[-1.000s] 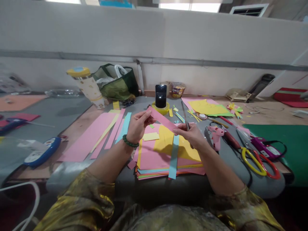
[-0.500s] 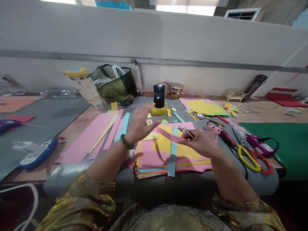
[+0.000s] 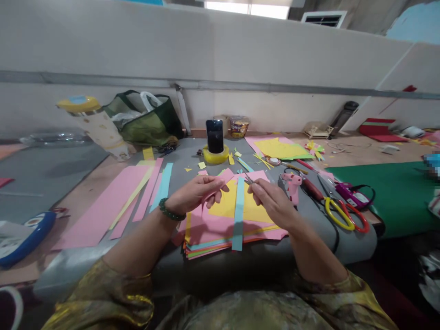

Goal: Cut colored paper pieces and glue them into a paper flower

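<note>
Pink and narrow, a paper strip point(image 3: 227, 175) in the head view is sitting pinched between thumb and fingers of the left hand point(image 3: 200, 192), above the paper stack point(image 3: 206, 234). The right hand point(image 3: 273, 201) is closing around a slim metal tool point(image 3: 249, 179), its tip pointing toward the strip; fingers are covering much of it, so scissors or tweezers is hard to say fairly. Between the hands, a light-blue strip point(image 3: 238, 220) is lying across the stack. If the left grip were loosening, the pink strip could be slipping or creasing crookedly; a straying tip could be nicking fingers. A pink glue gun point(image 3: 293, 183) is resting near the right wrist, where a sideways swing could be knocking it.
</note>
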`<state>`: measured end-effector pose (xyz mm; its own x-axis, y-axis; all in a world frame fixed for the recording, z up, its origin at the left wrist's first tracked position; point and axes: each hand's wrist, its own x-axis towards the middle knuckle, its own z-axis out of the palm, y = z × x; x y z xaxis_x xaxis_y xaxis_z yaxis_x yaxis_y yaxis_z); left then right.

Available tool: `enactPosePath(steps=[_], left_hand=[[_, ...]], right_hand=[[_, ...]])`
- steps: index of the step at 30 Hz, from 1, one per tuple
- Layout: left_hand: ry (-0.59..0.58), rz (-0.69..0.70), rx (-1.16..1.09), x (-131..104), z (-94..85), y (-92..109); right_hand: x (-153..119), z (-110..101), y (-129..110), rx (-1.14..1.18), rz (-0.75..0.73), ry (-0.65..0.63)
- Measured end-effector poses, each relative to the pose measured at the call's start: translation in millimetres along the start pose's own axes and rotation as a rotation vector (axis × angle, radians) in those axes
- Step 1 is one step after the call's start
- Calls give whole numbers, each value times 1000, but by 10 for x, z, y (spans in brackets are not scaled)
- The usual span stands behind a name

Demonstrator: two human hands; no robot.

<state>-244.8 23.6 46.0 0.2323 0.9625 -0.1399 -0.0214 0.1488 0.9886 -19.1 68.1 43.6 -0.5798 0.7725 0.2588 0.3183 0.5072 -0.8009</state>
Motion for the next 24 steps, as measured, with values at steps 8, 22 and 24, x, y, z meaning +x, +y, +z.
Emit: enactPosePath(steps=[8,22,24], left_hand=[[31,26,-183,11,-4,10],[49,9,-133,-3,-46,14],[42,1,-122,-5,-51,13]], right_hand=[[-225,71,-10,16,70,-84],[-288,12,39,53,100,-155],[-301,7,45,157,141,-204]])
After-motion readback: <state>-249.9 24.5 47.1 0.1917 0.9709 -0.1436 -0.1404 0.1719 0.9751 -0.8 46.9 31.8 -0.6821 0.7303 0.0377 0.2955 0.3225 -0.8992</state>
